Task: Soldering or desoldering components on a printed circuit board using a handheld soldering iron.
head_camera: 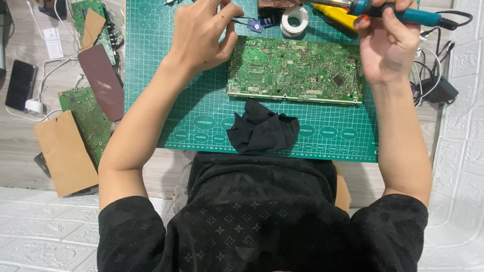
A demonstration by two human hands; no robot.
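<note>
Nearest: black shirt (262, 216), both forearms reaching fwd over a green mat (151, 75). On the mat's near edge lies a crumpled black cloth (262, 132), untouched. Just beyond it, the board (295, 70) lies flat, solder side up, centre-right of the mat.

Left hand (201, 32) sits at the board's far-left corner, fingers pinched narrow on thin tweezers (242, 21) pointing at a small blue part (256, 25), just off the board edge. Right hand (385, 43) is above the board's right end, fingers wrapped round a teal iron (398, 12), held level; its tip is out of view past the top.

Progress, as a judgement: early/mid. Tools are in hand but neither touches the board; part not seated; no joint being worked.

Far edge: tape roll (295, 19), yellow tool (338, 16). Off-mat left: spare boards (88, 113), brown card (63, 151), phone (20, 83).
</note>
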